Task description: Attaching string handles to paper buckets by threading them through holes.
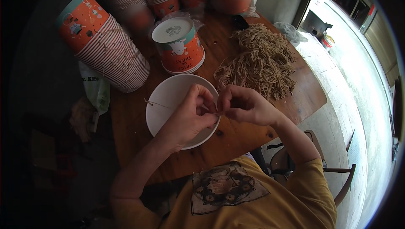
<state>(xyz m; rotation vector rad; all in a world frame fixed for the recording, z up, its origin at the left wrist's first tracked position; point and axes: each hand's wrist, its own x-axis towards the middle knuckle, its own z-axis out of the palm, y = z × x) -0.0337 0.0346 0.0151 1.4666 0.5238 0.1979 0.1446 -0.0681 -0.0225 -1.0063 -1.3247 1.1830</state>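
While a wooden table (236, 138) beside a concrete floor (358, 81) bore stacked cups (112, 56), the left hand (190, 117) and right hand (242, 106) pinched a tan string (157, 103) over the white bucket (162, 111).

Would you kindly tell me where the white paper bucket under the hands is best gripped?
Probably at the rim of the white paper bucket on its left side, approached from the left: it stands open end up, its left edge is bare, while both hands cover the right side.
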